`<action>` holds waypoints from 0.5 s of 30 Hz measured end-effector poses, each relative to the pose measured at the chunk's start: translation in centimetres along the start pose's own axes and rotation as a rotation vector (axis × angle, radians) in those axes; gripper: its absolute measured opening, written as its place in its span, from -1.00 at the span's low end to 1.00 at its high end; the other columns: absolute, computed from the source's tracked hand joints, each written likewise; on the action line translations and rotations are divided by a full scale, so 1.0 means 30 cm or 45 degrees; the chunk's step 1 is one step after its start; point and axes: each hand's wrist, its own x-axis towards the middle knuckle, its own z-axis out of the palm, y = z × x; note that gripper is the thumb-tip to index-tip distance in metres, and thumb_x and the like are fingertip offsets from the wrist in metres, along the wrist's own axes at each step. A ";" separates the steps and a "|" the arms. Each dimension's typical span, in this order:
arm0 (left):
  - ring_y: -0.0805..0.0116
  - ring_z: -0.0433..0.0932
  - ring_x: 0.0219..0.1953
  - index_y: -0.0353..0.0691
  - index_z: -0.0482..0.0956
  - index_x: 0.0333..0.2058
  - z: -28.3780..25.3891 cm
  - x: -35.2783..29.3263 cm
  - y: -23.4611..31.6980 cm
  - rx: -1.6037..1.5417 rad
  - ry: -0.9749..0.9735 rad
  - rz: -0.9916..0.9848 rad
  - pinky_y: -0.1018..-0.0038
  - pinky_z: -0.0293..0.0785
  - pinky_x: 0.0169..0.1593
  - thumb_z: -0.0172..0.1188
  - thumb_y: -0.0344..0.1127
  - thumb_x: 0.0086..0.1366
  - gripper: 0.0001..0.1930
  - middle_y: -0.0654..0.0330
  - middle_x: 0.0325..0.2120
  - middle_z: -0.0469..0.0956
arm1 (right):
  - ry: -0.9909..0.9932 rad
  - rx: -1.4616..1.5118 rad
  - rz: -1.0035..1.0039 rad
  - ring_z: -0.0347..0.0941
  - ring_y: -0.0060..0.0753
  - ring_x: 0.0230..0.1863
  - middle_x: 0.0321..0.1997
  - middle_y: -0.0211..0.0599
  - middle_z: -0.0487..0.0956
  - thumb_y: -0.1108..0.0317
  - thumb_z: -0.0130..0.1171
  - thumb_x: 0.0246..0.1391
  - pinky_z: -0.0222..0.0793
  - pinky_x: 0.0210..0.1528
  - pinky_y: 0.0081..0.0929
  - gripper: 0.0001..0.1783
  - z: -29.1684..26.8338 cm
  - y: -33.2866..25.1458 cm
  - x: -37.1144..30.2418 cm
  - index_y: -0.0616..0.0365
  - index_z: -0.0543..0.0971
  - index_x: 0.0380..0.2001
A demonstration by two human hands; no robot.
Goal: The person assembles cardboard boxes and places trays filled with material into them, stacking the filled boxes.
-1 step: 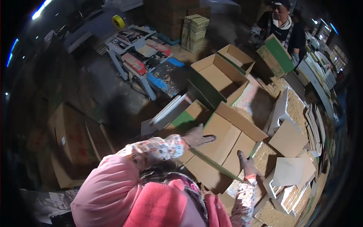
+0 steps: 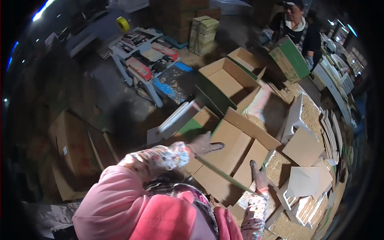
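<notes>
In front of me is an open cardboard box (image 2: pixel 228 146), tan inside and green outside, with its inner flaps showing. My left hand (image 2: pixel 205 145), gloved, grips its left wall, thumb stretched over the inside and the other fingers mostly hidden. On the right wall, my gloved right hand (image 2: pixel 259 176) has its thumb on the inner side; its remaining fingers are out of sight beyond the edge. A green-edged flap (image 2: pixel 220 170) of the box stands up toward me.
Another open box (image 2: pixel 230 80) stands just beyond. White trays of brown granules (image 2: pixel 310 112) and loose cardboard sheets (image 2: pixel 303 146) lie at right. A co-worker (image 2: pixel 296 28) holds a green box (image 2: pixel 290 60) at far right. A taping machine (image 2: pixel 146 58) stands at upper left.
The dark gap between the box's inner flaps looks wider. My hands keep their hold on the walls. The co-worker's green box has turned slightly.
</notes>
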 end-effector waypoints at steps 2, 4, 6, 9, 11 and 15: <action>-0.08 0.51 -0.12 -0.59 0.35 -0.07 -0.013 0.019 -0.102 -0.086 0.145 0.112 0.25 0.42 -0.05 0.20 0.27 0.02 -0.13 -0.27 -0.23 0.51 | -0.085 0.604 0.060 0.37 -0.38 -0.01 0.03 -0.22 0.45 0.19 0.06 0.17 0.26 0.05 -0.44 -0.45 0.065 -0.061 -0.082 0.34 0.28 0.11; 0.06 0.56 -0.21 -0.45 0.47 -0.21 -0.087 -0.022 0.067 -0.084 0.106 0.043 0.30 0.45 -0.13 0.18 0.20 0.08 -0.32 -0.13 -0.33 0.56 | 0.178 0.941 0.134 0.38 -0.43 -0.04 -0.01 -0.32 0.46 0.17 0.07 0.16 0.29 0.01 -0.52 -0.47 0.085 -0.070 -0.137 0.30 0.33 0.09; 0.20 0.55 -0.23 -0.38 0.49 -0.17 -0.104 0.014 0.099 -0.501 0.051 0.220 0.40 0.41 -0.09 0.12 0.09 0.19 -0.45 -0.06 -0.33 0.57 | 0.460 1.085 0.126 0.41 -0.35 -0.02 -0.01 -0.28 0.49 0.17 0.06 0.13 0.33 0.07 -0.37 -0.55 0.050 0.007 -0.171 0.22 0.42 0.02; 0.34 0.42 -0.07 -0.34 0.39 -0.01 -0.232 0.129 0.109 -1.070 0.546 0.430 0.45 0.32 0.02 0.04 -0.17 0.30 -0.60 0.08 -0.12 0.49 | 0.344 2.079 0.349 0.39 -0.26 0.05 0.03 -0.22 0.48 0.19 0.02 0.14 0.32 0.10 -0.27 -0.57 -0.098 0.073 -0.162 0.23 0.43 0.00; 0.28 0.40 -0.02 -0.30 0.33 0.05 -0.430 0.269 0.051 -1.066 1.034 0.588 0.45 0.29 0.06 -0.06 -0.32 0.34 -0.66 0.05 -0.06 0.44 | 1.046 1.325 0.121 0.34 -0.26 0.12 0.09 -0.21 0.45 0.14 0.01 0.14 0.28 0.13 -0.31 -0.53 -0.111 0.024 -0.124 0.19 0.41 0.04; 0.19 0.39 0.02 -0.36 0.31 0.08 -0.384 0.749 -0.521 -0.995 1.003 0.494 0.47 0.29 0.09 -0.23 -0.31 0.40 -0.64 0.01 0.03 0.38 | 0.810 1.241 -0.095 0.43 -0.33 -0.07 -0.11 -0.29 0.52 0.07 0.11 0.06 0.39 -0.05 -0.33 -0.56 0.049 -0.402 0.172 0.13 0.46 -0.10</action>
